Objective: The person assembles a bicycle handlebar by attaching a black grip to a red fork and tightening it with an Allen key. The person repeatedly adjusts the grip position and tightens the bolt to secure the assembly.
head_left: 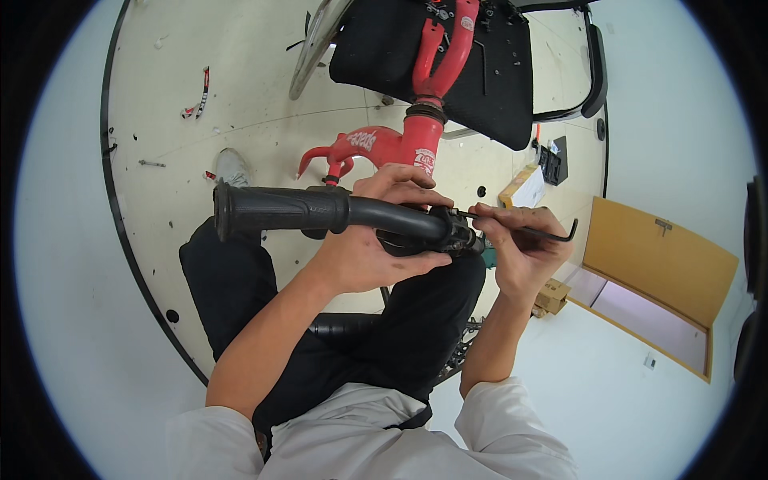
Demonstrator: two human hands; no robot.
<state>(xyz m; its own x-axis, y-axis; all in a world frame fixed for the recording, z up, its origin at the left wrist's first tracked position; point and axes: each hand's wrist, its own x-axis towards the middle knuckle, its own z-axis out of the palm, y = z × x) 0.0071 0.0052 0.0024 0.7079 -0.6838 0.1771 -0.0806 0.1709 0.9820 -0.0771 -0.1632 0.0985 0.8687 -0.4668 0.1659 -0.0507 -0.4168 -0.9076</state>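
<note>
Handlebar, black metal tube w/ ribbed rubber sleeve [320, 212], held across the lap above the floor [184, 64], looks stiff, fairly light; left hand [376, 248] grip wrapped round tube near clamp, right hand [520, 248] grip pinching thin black L-shaped hex key [532, 230] — sleeve likely the non-slip spot to hold.

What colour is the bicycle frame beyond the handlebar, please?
Red, with pale markings; the bicycle frame shows best in the head view.

Black handlebar [320, 212] (ribbed grip); red frame [416, 140]
</note>
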